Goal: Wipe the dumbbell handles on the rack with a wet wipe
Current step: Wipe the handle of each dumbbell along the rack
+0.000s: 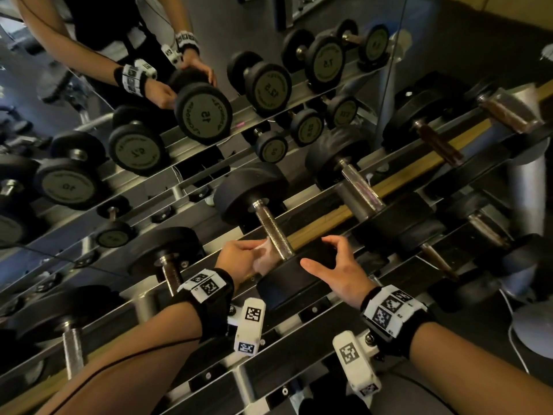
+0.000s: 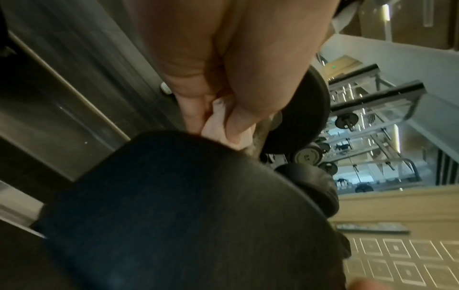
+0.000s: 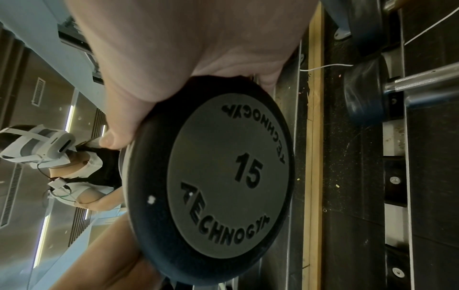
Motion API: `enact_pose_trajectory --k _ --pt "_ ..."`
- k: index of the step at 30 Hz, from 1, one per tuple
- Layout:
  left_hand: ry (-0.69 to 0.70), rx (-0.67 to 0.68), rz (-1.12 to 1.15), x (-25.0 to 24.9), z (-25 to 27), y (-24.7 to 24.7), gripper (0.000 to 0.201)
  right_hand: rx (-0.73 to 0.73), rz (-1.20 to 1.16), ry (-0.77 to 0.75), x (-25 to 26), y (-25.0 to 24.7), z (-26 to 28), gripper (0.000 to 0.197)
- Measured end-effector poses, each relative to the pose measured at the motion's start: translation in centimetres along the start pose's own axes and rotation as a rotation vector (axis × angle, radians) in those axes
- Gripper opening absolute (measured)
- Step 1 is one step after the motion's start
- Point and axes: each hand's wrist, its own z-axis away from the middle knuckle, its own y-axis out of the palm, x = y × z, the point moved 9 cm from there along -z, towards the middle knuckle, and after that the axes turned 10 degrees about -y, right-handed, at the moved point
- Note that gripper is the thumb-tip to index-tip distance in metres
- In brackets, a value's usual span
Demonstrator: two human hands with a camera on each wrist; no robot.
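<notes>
A black 15 dumbbell lies on the rack with its knurled chrome handle [image 1: 273,232] running away from me. My left hand [image 1: 257,250] pinches a white wet wipe [image 1: 264,256] and holds it against the near end of that handle. The left wrist view shows the wet wipe [image 2: 218,125] bunched between thumb and fingers of my left hand [image 2: 223,121], just past the near dumbbell head [image 2: 186,206]. My right hand [image 1: 314,251] curls over the near dumbbell head [image 1: 287,280]. In the right wrist view the right hand's palm [image 3: 186,49] covers the top rim of the dumbbell head [image 3: 231,176].
More dumbbells sit close on both sides, one to the right [image 1: 359,187] and one to the left [image 1: 170,274]. Steel rack rails [image 1: 308,202] and a wooden strip [image 1: 332,217] run beneath. A mirror [image 1: 89,163] behind reflects the rack and my arms.
</notes>
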Motion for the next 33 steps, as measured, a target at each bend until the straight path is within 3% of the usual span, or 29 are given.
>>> enact_pose_trajectory --k 4,14,20,25,33 --pt "-0.029 -0.108 0.207 -0.8 -0.8 -1.5 0.022 0.004 -0.005 0.003 0.2 0.0 0.2 0.065" --pt "-0.039 0.136 0.071 0.9 1.0 1.6 0.026 -0.005 0.001 0.015 0.3 0.1 0.3 0.067" --pt "-0.067 -0.052 0.279 -0.3 -0.1 -0.2 0.020 0.013 0.019 0.028 0.4 0.1 0.2 0.068" --pt "-0.110 0.056 0.319 -0.4 0.7 2.9 0.024 -0.014 -0.021 0.032 0.2 0.1 0.3 0.067" --pt "-0.181 0.078 0.269 1.6 1.2 0.6 0.025 -0.002 0.002 0.036 0.6 0.1 0.4 0.066"
